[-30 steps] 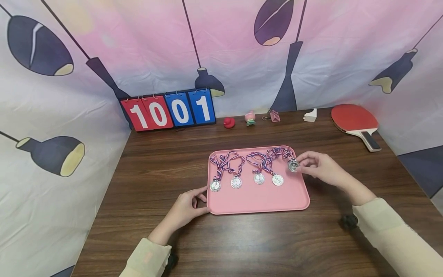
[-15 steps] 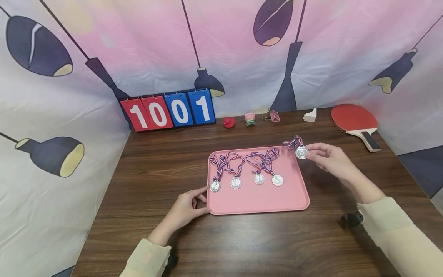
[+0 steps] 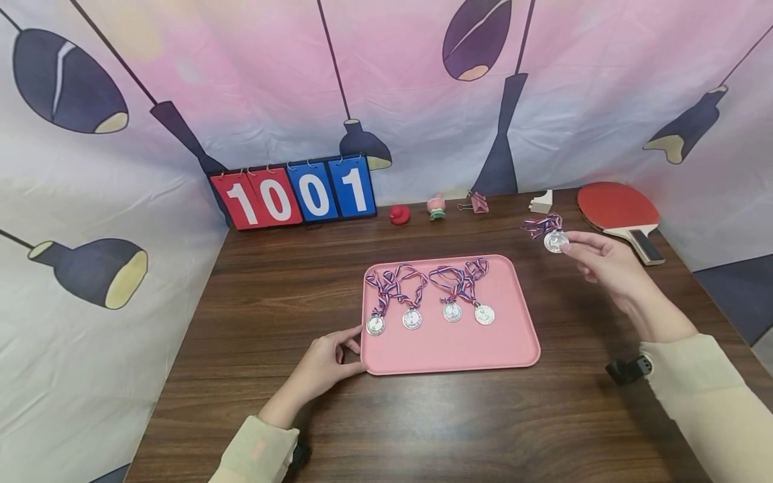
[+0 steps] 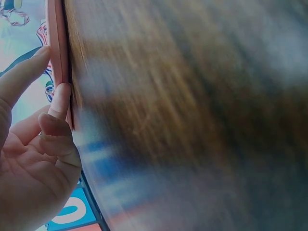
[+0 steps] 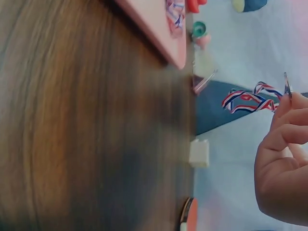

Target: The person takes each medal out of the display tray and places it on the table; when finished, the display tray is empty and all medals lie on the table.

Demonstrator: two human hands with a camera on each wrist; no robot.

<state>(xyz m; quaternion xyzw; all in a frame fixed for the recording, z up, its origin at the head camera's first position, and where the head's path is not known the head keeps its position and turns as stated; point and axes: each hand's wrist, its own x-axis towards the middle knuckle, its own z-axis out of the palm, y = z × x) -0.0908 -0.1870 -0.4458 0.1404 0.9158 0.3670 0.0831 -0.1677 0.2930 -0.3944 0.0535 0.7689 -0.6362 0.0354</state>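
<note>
Four silver medals (image 3: 451, 312) lay on a pink tray (image 3: 453, 349), their striped ribbons (image 3: 408, 272) bunched toward its twelve o'clock rim and the discs turned toward six. A fifth medal (image 3: 556, 241) was off the tray, out at two o'clock from its middle. The right hand (image 3: 606, 260) pinched that disc by its edge between thumb and fingertips, holding it up over the brown wooden table (image 3: 471, 422), with its ribbon (image 3: 542, 225) bunched on the ten o'clock side of the disc. The left hand (image 3: 327, 354) sat between eight and nine o'clock, thumb and forefinger spread apart and both touching the tray's outer edge; its other fingers were bent. Each arm wore a pale sleeve (image 3: 694, 382).

Along the table's far side, reckoned from the tray, a flip scoreboard (image 3: 296, 192) at ten o'clock showed 1 and 0 on red, 0 and 1 on blue. A red duck (image 3: 399, 214) stood at eleven, a small pink and green figure (image 3: 437, 206) just short of twelve, a pink binder clip (image 3: 479, 202) just past it, and a white block (image 3: 541, 201) between one and two. A red paddle (image 3: 619, 208) lay at two, beyond the fifth medal. Behind everything hung a cloth (image 3: 410, 60) printed with dark lamps.
</note>
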